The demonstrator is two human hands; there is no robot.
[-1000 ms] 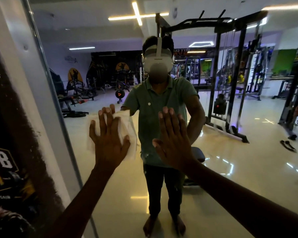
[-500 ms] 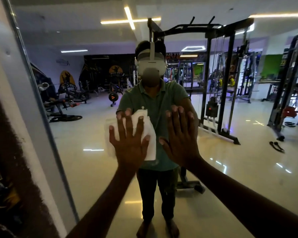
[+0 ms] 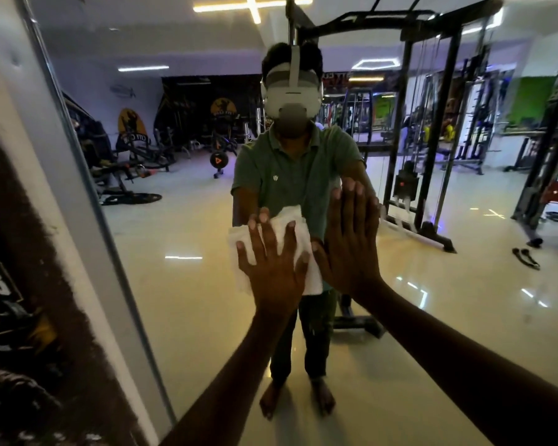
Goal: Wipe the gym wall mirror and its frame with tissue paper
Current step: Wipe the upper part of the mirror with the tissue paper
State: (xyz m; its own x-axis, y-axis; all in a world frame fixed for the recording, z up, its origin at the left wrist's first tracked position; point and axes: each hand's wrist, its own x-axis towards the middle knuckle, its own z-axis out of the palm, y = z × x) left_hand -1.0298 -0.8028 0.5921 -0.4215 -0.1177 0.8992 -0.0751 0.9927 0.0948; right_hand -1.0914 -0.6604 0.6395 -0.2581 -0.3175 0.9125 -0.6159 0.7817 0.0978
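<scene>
The large wall mirror [image 3: 181, 284] fills most of the view, with its grey metal frame [image 3: 87, 175] running down the left side. My left hand [image 3: 273, 268] presses a folded white tissue paper [image 3: 292, 220] flat against the glass, fingers spread and straight. My right hand [image 3: 351, 239] lies flat on the mirror just right of the tissue, fingers straight, almost touching my left hand. The glass reflects a person in a green shirt, whose hands meet mine.
Left of the frame is a wall [image 3: 20, 284] with a dark painted poster. The mirror reflects a glossy gym floor, a black cable machine [image 3: 432, 123] at the right and exercise bikes at the left.
My left hand has slid the tissue rightward and down across the glass, away from the frame and up beside my right hand, which has stayed flat on the mirror.
</scene>
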